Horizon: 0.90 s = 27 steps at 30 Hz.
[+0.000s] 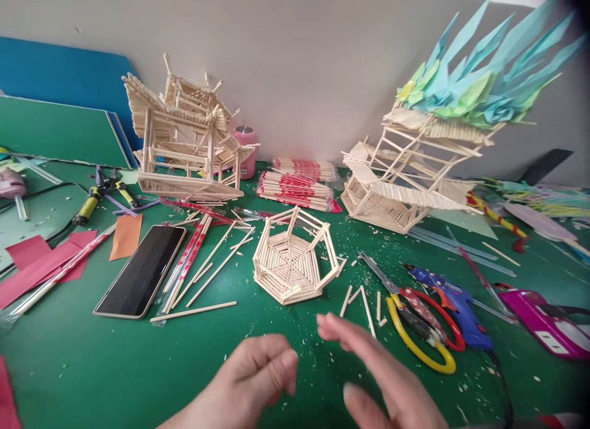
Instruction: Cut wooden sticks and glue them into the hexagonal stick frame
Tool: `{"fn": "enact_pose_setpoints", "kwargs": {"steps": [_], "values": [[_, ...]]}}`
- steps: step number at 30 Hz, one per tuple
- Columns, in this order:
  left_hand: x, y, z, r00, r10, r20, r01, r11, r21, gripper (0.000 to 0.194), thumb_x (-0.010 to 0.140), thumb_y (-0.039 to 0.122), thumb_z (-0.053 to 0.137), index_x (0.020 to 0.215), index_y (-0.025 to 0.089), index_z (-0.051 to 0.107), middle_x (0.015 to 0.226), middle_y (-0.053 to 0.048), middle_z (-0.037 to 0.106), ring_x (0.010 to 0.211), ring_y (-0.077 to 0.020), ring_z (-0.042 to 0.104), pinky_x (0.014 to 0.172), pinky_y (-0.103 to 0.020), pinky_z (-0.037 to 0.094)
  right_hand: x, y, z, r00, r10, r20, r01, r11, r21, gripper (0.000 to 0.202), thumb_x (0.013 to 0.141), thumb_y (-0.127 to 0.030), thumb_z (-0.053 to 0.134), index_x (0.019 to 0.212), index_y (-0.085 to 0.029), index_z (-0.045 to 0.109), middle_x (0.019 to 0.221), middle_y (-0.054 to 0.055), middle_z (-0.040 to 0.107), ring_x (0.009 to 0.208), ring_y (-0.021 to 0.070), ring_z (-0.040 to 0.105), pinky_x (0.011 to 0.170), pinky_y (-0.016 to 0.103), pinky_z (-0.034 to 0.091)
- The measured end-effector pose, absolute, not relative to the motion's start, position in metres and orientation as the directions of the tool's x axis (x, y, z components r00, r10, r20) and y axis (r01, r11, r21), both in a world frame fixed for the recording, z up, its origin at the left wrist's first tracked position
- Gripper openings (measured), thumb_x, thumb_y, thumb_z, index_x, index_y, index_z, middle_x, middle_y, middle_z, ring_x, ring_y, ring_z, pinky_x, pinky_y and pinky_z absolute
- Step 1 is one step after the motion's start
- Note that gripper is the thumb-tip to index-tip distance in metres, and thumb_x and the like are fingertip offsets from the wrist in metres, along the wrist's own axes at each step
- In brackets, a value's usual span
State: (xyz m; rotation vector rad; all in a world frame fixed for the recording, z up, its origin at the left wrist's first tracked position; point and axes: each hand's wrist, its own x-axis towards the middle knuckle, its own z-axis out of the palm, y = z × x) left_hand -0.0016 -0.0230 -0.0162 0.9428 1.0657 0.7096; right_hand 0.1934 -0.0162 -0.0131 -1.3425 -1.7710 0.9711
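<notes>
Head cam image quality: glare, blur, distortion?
Head view: pale sheen on the green table at far left; left hand and right hand slightly soft; turquoise paper spikes look stretched, probably wide-lens distortion; upper-right corner dark.

Bench (115, 361): bare strip along near edge, left of centre | stick frame (290, 263) blocks middle | scissors (419, 318), blue glue gun (454, 306) obstruct right

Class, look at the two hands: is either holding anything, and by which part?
The right hand is open and holds nothing. The left hand is curled closed; no held thing shows, but something small inside cannot be ruled out.
</notes>
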Motion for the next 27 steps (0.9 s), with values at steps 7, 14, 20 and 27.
{"fn": "enact_pose_setpoints", "kwargs": {"steps": [7,14,20,27], "values": [[-0.076,-0.029,-0.028,-0.364,0.931,0.015,0.424,0.151,0.893,0.027,0.084,0.048,0.046,0.088,0.024,0.059,0.075,0.0,0.057,0.068,-0.0165,0.054,0.058,-0.025,0.043,0.279,0.02,-0.048,0.442,0.862,0.25,0.589,-0.068,-0.806,0.041,0.086,-0.043,0.046,0.114,-0.017,0.059,0.056,-0.003,0.049,0.051,0.0154,0.051,0.054,0.028,0.048],[-0.091,-0.021,-0.059,0.205,0.94,0.272,0.955,-0.252,0.154,0.029,0.088,0.037,0.04,0.1,0.022,0.063,0.098,-0.012,0.065,0.093,-0.0327,0.059,0.073,-0.045,0.042,0.293,0.015,-0.055,0.358,0.871,0.336,0.759,-0.062,-0.648,0.035,0.082,-0.039,0.052,0.11,-0.018,0.057,0.089,0.008,0.063,0.073,0.02,0.061,0.067,0.035,0.052],[-0.09,-0.014,-0.07,0.259,0.938,0.232,0.962,-0.272,0.028,0.034,0.088,0.03,0.034,0.084,0.019,0.066,0.087,-0.012,0.069,0.09,-0.0341,0.059,0.071,-0.045,0.039,0.262,0.029,-0.046,-0.025,0.974,0.226,0.89,0.124,-0.439,0.02,0.083,-0.026,0.044,0.098,-0.019,0.055,0.078,0.006,0.067,0.058,0.016,0.064,0.054,0.028,0.053],[-0.07,-0.005,-0.063,0.262,0.91,0.322,0.953,-0.297,0.065,0.03,0.087,0.033,0.041,0.084,0.019,0.068,0.083,-0.01,0.069,0.081,-0.0315,0.061,0.065,-0.042,0.041,0.232,0.057,-0.042,-0.153,0.985,0.08,0.936,0.17,-0.308,0.019,0.08,-0.02,0.047,0.098,-0.018,0.055,0.078,0.005,0.067,0.06,0.0179,0.064,0.055,0.029,0.051]]}}
